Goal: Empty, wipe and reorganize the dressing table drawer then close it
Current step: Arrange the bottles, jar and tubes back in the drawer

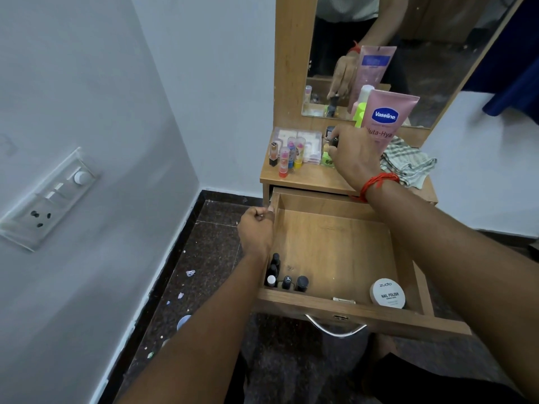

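Note:
The wooden drawer [335, 243] stands pulled out under the dressing table top [309, 177]. Several dark nail polish bottles [287, 281] stand in its front left corner, and a white round nail polish wipes tub [387, 293] sits at the front right. My left hand [256, 228] is closed in a fist against the drawer's left wall. My right hand [353, 153] is on the table top, gripping a small dark bottle [332, 137]. Several lipsticks [287, 156] stand at the top's left, in front of a clear plastic box [300, 138].
A pink Vaseline tube [385, 121] and a checked cloth [408, 163] are at the right of the top, below the mirror [408, 39]. A metal handle [335, 329] hangs on the drawer front. A wall with a switch panel [49, 199] is at left; the dark floor [204, 272] has scraps.

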